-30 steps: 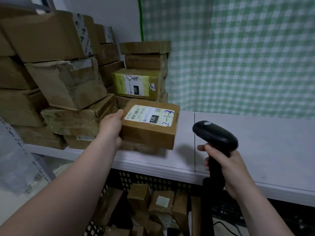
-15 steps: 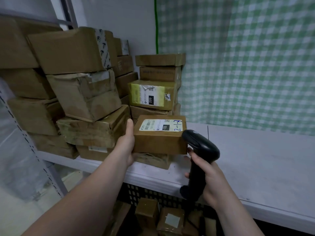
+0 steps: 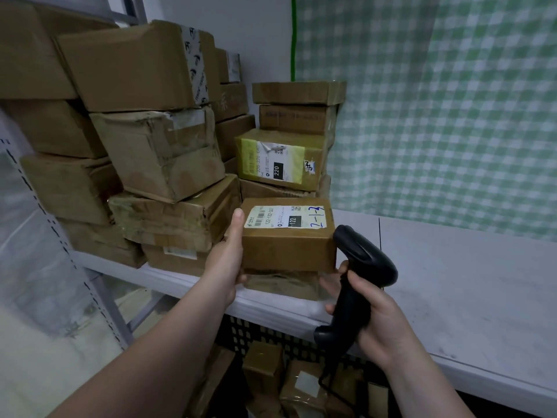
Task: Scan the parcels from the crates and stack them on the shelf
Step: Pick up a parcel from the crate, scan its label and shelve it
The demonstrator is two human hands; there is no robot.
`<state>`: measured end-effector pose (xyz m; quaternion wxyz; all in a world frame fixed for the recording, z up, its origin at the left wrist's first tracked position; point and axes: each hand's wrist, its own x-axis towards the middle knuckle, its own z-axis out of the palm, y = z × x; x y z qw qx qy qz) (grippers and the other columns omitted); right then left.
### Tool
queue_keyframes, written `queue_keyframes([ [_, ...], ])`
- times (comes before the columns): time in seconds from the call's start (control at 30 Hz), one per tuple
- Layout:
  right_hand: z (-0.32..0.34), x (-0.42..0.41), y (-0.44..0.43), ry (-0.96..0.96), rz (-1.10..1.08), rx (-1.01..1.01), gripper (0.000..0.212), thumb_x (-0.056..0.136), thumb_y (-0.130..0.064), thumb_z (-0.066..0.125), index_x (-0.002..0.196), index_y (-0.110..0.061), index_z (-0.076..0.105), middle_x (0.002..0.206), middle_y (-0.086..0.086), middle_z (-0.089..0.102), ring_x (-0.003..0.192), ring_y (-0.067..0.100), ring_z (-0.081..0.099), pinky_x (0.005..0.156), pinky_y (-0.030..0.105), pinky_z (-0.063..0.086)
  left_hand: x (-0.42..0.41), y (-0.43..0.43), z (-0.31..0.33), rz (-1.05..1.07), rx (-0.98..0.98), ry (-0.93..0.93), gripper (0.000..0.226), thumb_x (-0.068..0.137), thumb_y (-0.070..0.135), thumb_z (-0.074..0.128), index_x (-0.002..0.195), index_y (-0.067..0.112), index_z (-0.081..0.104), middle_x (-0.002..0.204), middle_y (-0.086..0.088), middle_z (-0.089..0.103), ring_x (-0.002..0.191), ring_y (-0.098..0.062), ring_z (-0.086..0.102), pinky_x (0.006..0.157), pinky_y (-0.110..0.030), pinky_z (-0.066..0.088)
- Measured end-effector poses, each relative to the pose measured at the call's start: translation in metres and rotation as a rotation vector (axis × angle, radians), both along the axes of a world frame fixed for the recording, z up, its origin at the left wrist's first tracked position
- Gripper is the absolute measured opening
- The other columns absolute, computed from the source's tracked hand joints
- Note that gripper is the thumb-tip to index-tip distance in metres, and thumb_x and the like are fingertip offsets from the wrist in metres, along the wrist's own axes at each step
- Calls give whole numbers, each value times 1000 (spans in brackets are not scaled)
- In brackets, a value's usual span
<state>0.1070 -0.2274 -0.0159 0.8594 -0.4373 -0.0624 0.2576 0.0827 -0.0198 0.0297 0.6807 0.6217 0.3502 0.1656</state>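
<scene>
Head view: left hand grip closed around parcel, right hand grip around scanner.

Single head view – looks forward and down, close on shelf, crate below.

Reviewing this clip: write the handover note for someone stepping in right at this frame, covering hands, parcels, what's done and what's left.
Left hand: grips the parcel labelled 122 by its left side, held over a flatter box at the shelf edge.
Right hand: holds the black scanner, its head right beside the parcel.
Done: many parcels stacked on the shelf's left part, including one labelled 220.
Left: release this parcel onto the stack; more parcels wait in the black crate below.
</scene>
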Motion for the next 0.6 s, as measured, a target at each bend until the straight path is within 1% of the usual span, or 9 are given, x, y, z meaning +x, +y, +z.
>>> queue_keyframes([
  [0.03, 1, -2, -1, -2, 4, 0, 14, 63, -24, 80, 75, -18, 76, 109, 12, 67, 119, 29, 60, 54, 31, 56, -1, 1, 0, 19, 5, 2, 84, 70, 88, 38, 116, 21, 58, 108, -6, 64, 98, -27, 60, 83, -39, 53],
  [0.07, 1, -3, -3, -11, 26, 5, 22, 59, -24, 84, 78, -16, 75, 111, 14, 66, 116, 31, 62, 54, 30, 56, -2, 2, 0, 36, 10, 3, 86, 70, 89, 37, 117, 21, 57, 110, -6, 63, 98, -27, 60, 82, -40, 54],
  [0.17, 0, -5, -5, -9, 66, 3, 69, 32, -30, 98, 92, -10, 70, 112, 12, 65, 110, 35, 65, 52, 30, 56, -4, 0, 3, 59, -2, 13, 91, 72, 89, 34, 123, 17, 54, 119, -8, 59, 106, -30, 57, 84, -43, 56],
  [0.3, 2, -5, -7, -61, -17, -108, 90, 24, -39, 97, 104, -10, 68, 106, 7, 70, 108, 28, 66, 52, 28, 55, -7, -8, 6, 67, -168, -54, 96, 71, 85, 41, 137, 15, 46, 132, -7, 54, 119, -30, 53, 90, -47, 54],
  [0.33, 3, -5, -7, -74, -35, -133, 89, 28, -38, 96, 108, -11, 67, 109, 7, 70, 107, 26, 67, 52, 28, 54, -8, -11, 6, 56, -186, -86, 95, 71, 83, 45, 139, 16, 44, 132, -7, 54, 119, -29, 53, 90, -46, 55],
  [0.4, 4, -4, -8, -74, -42, -156, 71, 48, -28, 90, 113, -16, 65, 116, 10, 69, 104, 23, 65, 53, 26, 54, -10, -16, 1, 34, -171, -150, 93, 70, 74, 57, 142, 18, 39, 133, -4, 53, 116, -24, 55, 91, -43, 55],
  [0.47, 3, -3, -8, -74, -29, -134, 56, 61, -19, 81, 115, -18, 64, 119, 12, 68, 112, 22, 62, 53, 26, 54, -11, -20, -6, 30, -139, -203, 88, 73, 59, 67, 145, 20, 34, 134, 0, 50, 112, -19, 54, 94, -40, 53],
  [0.53, 2, -4, -6, -88, -4, -130, 47, 67, -22, 70, 114, -18, 64, 117, 12, 69, 117, 22, 61, 54, 27, 54, -10, -21, -11, 55, -116, -221, 85, 76, 50, 71, 145, 19, 33, 133, 1, 49, 111, -18, 53, 97, -39, 52],
  [0.6, 2, -5, -4, -104, 22, -141, 46, 65, -25, 75, 110, -20, 68, 115, 11, 70, 117, 22, 61, 56, 27, 54, -8, -21, -11, 94, -131, -223, 83, 77, 46, 73, 144, 16, 35, 125, 3, 50, 109, -18, 53, 99, -39, 51],
])
